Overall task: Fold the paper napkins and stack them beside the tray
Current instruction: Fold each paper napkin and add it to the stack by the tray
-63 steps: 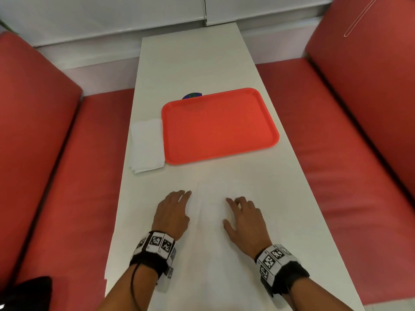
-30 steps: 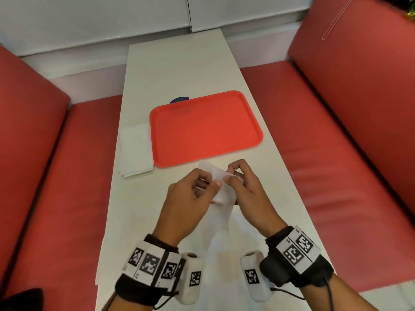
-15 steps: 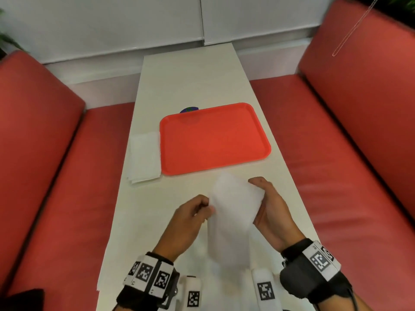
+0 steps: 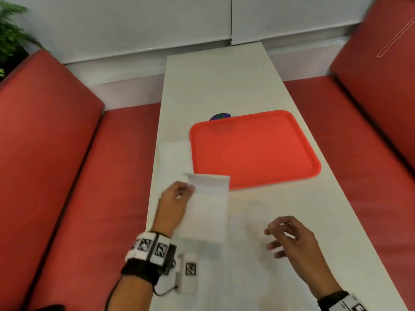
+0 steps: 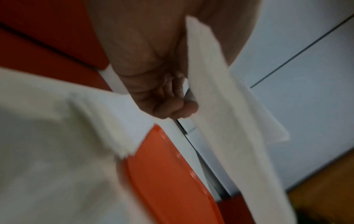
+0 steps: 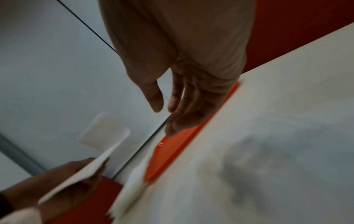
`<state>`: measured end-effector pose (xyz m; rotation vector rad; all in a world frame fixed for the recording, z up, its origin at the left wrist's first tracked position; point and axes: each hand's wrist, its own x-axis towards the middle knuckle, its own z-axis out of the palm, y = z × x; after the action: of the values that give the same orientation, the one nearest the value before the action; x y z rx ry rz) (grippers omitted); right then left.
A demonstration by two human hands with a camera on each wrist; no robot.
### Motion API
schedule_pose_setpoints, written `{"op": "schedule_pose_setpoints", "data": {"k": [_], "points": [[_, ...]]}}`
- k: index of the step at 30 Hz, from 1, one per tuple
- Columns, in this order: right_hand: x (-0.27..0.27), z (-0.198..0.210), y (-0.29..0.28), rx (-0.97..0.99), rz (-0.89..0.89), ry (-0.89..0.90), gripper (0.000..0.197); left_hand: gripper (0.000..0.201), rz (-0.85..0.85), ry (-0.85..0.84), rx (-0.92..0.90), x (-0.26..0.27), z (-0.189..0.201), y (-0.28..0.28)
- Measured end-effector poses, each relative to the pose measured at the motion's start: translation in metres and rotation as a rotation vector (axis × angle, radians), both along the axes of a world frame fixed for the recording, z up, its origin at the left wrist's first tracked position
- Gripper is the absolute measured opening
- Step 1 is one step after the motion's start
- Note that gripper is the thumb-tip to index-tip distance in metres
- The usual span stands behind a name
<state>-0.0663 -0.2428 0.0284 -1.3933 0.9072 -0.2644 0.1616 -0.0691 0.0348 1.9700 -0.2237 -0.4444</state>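
Near the tray [image 4: 256,151], the left hand [image 4: 174,199] pinches a folded napkin [image 4: 207,207] that could flop open, while the right hand [image 4: 289,237] hangs relaxed and empty.

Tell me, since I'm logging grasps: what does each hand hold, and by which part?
The left hand pinches the folded napkin at its upper left edge. The right hand holds nothing.

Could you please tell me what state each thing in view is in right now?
Folded napkin: held in the air, top edge curling over.
Left hand: pinches the napkin's left edge.
Right hand: empty, fingers relaxed, above the table.
Napkin stack: lying flat against the tray's left side.
Tray: empty, flat on the table.
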Motion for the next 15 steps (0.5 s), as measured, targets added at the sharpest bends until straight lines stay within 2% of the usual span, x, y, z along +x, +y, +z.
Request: {"op": "schedule_pose_setpoints", "data": {"k": [3, 6, 9, 15], "points": [[-0.016, -0.023, -0.005, -0.126, -0.032, 0.157, 0.004, 0.012, 0.089, 0.018, 0.049, 0.072, -0.012, -0.001], [-0.034, -0.041, -0.008, -0.216, -0.031, 0.316, 0.007, 0.022, 0.149, -0.022, 0.176, 0.115, -0.029, -0.004], [-0.046, -0.051, -0.008, -0.264, -0.039, 0.396, 0.008, 0.028, 0.169, -0.052, 0.336, 0.13, -0.042, -0.005], [-0.059, -0.061, -0.013, -0.382, -0.006, 0.455, 0.018, 0.028, 0.196, -0.115, 0.507, 0.13, -0.052, -0.004]]}}
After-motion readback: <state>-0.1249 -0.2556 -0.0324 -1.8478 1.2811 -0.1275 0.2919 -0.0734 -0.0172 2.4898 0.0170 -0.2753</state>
